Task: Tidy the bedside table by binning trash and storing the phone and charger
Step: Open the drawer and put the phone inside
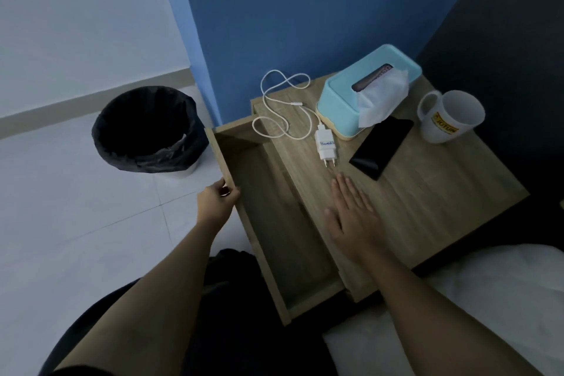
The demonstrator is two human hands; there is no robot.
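The wooden bedside table [433, 201] has its drawer [274, 223] pulled out to the left, with nothing inside. My left hand [218, 201] grips the drawer's front panel. My right hand [351, 217] lies flat and open on the tabletop. Just beyond its fingertips lies a black phone [381, 146], face up. A white charger plug [326, 145] rests left of the phone, its white cable [277, 107] looping back to the table's far left corner and over the drawer.
A light blue tissue box [345, 94] with a tissue sticking out stands at the back. A white mug [448, 119] sits at the far right. A black-lined bin [146, 128] stands on the white floor to the left. A white pillow [488, 299] lies near right.
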